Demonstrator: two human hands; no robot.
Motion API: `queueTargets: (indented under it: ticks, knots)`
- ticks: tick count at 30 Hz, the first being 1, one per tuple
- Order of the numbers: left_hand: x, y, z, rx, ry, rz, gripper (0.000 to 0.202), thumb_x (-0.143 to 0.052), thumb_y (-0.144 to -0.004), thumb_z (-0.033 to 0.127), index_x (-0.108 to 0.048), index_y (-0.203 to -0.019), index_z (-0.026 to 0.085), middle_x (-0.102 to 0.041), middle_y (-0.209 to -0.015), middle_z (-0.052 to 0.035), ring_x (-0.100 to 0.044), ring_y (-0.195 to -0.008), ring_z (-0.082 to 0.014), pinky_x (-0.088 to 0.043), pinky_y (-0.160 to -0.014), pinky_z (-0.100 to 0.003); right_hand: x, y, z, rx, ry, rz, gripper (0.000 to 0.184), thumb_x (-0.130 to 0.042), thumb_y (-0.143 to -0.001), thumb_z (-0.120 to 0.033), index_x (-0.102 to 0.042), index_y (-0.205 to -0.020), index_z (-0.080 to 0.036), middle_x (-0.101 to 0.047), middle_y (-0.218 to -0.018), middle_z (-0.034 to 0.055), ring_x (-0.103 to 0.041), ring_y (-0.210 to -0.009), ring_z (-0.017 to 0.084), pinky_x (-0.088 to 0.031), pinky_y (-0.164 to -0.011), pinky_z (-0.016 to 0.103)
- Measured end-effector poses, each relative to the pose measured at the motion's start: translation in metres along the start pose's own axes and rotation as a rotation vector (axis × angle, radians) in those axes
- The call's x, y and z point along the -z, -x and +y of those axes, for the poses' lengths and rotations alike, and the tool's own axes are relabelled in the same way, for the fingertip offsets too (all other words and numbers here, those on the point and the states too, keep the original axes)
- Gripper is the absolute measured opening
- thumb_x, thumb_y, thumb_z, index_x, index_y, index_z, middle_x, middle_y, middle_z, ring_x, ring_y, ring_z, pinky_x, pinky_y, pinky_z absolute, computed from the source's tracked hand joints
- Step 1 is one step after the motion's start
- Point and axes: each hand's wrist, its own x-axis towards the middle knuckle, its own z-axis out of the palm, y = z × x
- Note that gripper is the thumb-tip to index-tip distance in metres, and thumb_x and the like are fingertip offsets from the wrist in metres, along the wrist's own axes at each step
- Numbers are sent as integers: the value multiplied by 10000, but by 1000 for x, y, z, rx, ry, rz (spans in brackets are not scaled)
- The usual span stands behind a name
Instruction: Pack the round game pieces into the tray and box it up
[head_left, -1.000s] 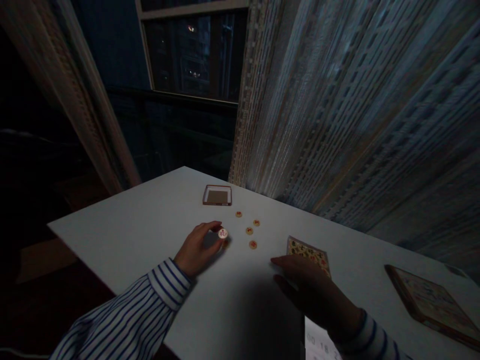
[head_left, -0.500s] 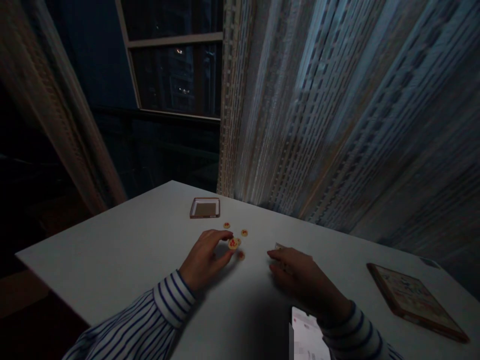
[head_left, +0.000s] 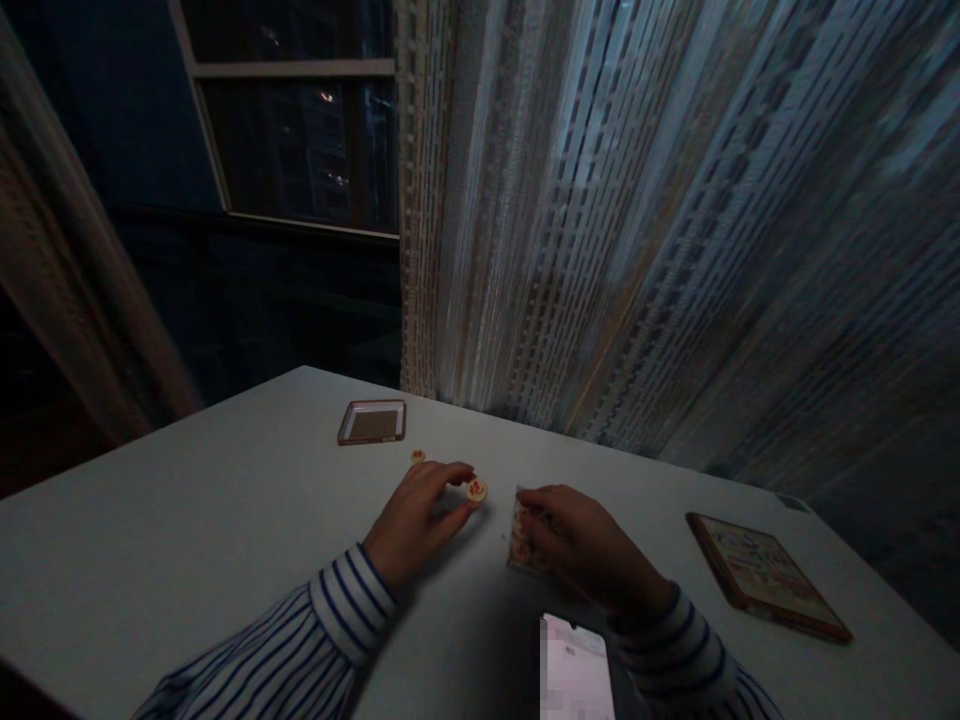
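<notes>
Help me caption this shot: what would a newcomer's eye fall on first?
Probably the lit phone, glowing at the bottom edge beside the right sleeve. Near the middle, the left hand pinches a round, red-marked piece. Behind the white table, a patterned curtain fills the upper right.

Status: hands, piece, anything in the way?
Left hand: grip closed on round piece, red marking showing. Right hand: partly covering box of pieces, contact unclear. Phone near right sleeve, outside gap between hands.
</notes>
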Motion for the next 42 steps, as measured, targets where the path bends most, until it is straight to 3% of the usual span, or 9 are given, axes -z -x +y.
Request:
queueTargets:
  ticks: [10, 16, 26, 33, 42]
  knots:
    - [-41, -39, 11, 60, 163, 18, 300, -583, -784, 297, -544, -1064, 195, -633, -934, -46, -583, -878, -178, -458, -805, -339, 16, 1, 15, -81, -33, 88, 256, -487, -822, -275, -629, -1010, -175, -674, -969, 78, -611, -899, 191, -480, -805, 338]
    - [-62, -24, 10, 98, 156, -11, 243, -588, -784, 274, -569, -1011, 189, -646, -907, -38, -592, -864, -179, -469, -793, -342, 29, 5, 27, -115, -1, 129, 251, -489, -822, -271, -631, -1010, -185, -678, -967, 73, -619, -897, 195, -484, -810, 349]
    - [-69, -13, -2, 21, 56, 71, 210, -582, -785, 225, -573, -988, 174, -667, -904, -62, -605, -852, -194, -483, -781, -343, 23, -8, 27, -44, 50, -7, 245, -498, -820, -242, -631, -1006, -154, -686, -931, 79, -623, -869, 189, -488, -780, 330]
    - [-72, -9, 0, -7, 62, 134, 207, -544, -815, 234, -571, -1010, 169, -671, -907, -72, -617, -844, -187, -503, -766, -328, 4, -21, 32, 35, 57, -39, 257, -528, -793, -209, -621, -1028, -161, -679, -955, 80, -618, -885, 187, -482, -792, 326]
    - [-76, -3, 8, 130, 239, 106, 228, -579, -784, 253, -576, -1003, 192, -680, -904, -59, -649, -778, -170, -536, -723, -305, 7, -15, 29, -4, -78, -81, 253, -530, -812, -259, -620, -1031, -169, -677, -968, 72, -615, -893, 181, -475, -790, 308]
